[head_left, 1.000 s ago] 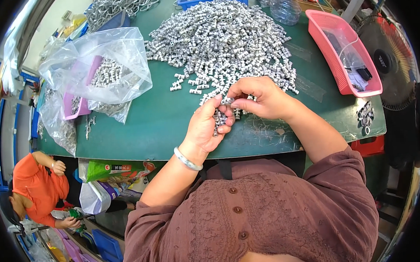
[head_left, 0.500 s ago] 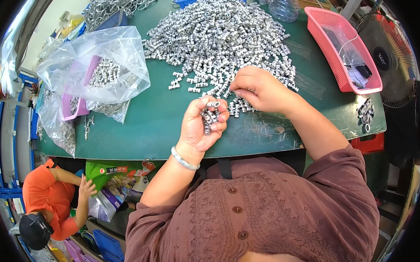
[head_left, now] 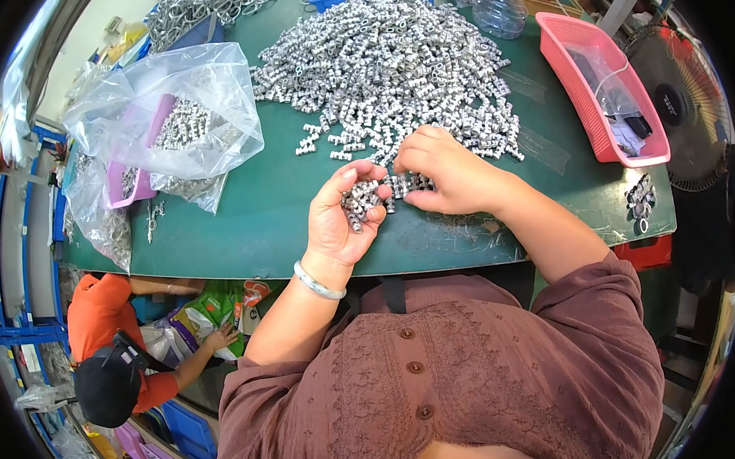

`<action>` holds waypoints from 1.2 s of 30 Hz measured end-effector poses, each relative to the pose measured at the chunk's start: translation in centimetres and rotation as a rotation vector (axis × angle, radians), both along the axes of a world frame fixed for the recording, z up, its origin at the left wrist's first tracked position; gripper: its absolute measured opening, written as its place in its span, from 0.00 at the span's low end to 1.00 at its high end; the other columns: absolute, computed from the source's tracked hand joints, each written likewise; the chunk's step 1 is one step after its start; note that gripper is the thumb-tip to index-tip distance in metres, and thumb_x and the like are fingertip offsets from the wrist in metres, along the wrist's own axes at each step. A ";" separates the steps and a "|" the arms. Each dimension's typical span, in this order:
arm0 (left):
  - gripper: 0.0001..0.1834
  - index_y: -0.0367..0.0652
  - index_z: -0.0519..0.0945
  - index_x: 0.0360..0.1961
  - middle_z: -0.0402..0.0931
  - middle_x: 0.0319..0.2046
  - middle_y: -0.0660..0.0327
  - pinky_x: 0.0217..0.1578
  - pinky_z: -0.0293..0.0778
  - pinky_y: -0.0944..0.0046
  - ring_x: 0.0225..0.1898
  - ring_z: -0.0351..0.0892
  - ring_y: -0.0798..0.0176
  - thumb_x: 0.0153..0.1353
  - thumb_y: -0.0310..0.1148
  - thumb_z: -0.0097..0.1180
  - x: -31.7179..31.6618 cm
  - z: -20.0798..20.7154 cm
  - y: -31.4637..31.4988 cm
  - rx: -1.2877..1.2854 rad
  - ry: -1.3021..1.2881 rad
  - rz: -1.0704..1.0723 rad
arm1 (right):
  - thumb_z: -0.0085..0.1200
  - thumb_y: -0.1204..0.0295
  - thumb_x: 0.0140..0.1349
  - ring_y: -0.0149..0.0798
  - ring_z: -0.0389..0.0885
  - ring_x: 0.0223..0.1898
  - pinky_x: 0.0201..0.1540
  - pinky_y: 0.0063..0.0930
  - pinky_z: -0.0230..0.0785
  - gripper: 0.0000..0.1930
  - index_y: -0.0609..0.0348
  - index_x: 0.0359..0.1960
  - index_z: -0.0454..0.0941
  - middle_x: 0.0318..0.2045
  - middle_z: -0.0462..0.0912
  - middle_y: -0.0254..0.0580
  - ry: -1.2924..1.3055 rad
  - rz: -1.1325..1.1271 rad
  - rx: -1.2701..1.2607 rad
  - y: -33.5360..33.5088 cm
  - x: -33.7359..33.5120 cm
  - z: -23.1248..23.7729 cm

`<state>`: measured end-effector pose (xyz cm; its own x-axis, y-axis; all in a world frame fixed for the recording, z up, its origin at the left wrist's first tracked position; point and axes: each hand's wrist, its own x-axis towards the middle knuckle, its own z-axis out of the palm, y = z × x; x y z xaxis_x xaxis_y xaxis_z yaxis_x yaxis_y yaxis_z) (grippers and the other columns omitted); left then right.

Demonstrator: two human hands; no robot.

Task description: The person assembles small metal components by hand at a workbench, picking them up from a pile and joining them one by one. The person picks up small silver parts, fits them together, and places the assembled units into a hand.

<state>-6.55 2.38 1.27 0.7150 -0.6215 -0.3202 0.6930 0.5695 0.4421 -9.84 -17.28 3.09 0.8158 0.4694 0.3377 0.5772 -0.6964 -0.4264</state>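
A large heap of small silver metal fittings (head_left: 375,63), short ribbed tubes, spreads over the green table. Palm up in front of it, my left hand (head_left: 338,218) cups several of these metal fittings (head_left: 361,202), its fingers curled round them. A pale bangle (head_left: 318,282) circles that wrist. My right hand (head_left: 448,175) is bent down at the near edge of the heap. Its fingers and thumb close on a few metal fittings (head_left: 411,184), partly hidden by the hand, right beside my left fingertips.
On the left, a clear plastic bag (head_left: 210,88) covers a purple basket (head_left: 142,179) of similar pieces. A pink basket (head_left: 572,82) and a fan (head_left: 677,101) stand at the right. Small dark parts (head_left: 640,198) lie near the right edge. A person in orange (head_left: 102,318) bends at lower left.
My right hand has moved down and closer to my left hand, now over fittings at the heap's edge. The left hand has tilted slightly leftward. The person in orange has bent and shifted right.
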 end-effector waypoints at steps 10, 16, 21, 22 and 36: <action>0.08 0.42 0.73 0.32 0.71 0.24 0.63 0.14 0.59 0.79 0.22 0.69 0.71 0.58 0.36 0.52 -1.1 0.7 -1.1 0.295 -0.236 -0.107 | 0.51 0.82 0.42 0.43 0.72 0.33 0.36 0.34 0.66 0.24 0.57 0.46 0.68 0.28 0.74 0.41 -0.013 0.022 0.364 0.6 -0.3 0.5; 0.07 0.42 0.72 0.31 0.71 0.23 0.64 0.14 0.59 0.79 0.21 0.69 0.71 0.59 0.35 0.50 -1.3 0.6 -1.7 0.426 -0.391 -0.067 | 0.53 0.84 0.42 0.41 0.71 0.32 0.36 0.32 0.63 0.28 0.58 0.50 0.64 0.28 0.72 0.39 -0.073 0.042 0.336 0.7 -0.4 0.4; 0.07 0.41 0.72 0.32 0.71 0.23 0.63 0.14 0.58 0.78 0.21 0.68 0.71 0.60 0.33 0.48 -0.9 0.7 -1.4 0.365 -0.295 -0.035 | 0.55 0.80 0.41 0.43 0.70 0.35 0.38 0.34 0.63 0.27 0.58 0.48 0.66 0.30 0.72 0.41 -0.022 0.044 0.342 0.2 -0.3 0.9; 0.07 0.41 0.72 0.32 0.71 0.23 0.63 0.14 0.58 0.78 0.21 0.68 0.71 0.60 0.33 0.47 -0.9 0.7 -1.3 0.331 -0.256 -0.036 | 0.57 0.78 0.41 0.43 0.69 0.37 0.40 0.35 0.62 0.25 0.58 0.46 0.68 0.32 0.72 0.41 0.010 0.042 0.351 0.0 -0.3 1.0; 0.09 0.40 0.70 0.32 0.68 0.26 0.60 0.13 0.59 0.78 0.24 0.65 0.68 0.60 0.35 0.45 -0.3 0.3 -0.4 0.081 -0.054 -0.132 | 0.62 0.68 0.39 0.40 0.65 0.44 0.45 0.35 0.56 0.11 0.56 0.25 0.76 0.36 0.70 0.36 -0.005 0.043 -0.142 -0.5 -0.3 0.3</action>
<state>-6.81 2.01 1.58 0.6462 -0.6851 -0.3363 0.7335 0.4358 0.5215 -10.12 -17.79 3.39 0.7927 0.5470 0.2690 0.6093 -0.7246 -0.3222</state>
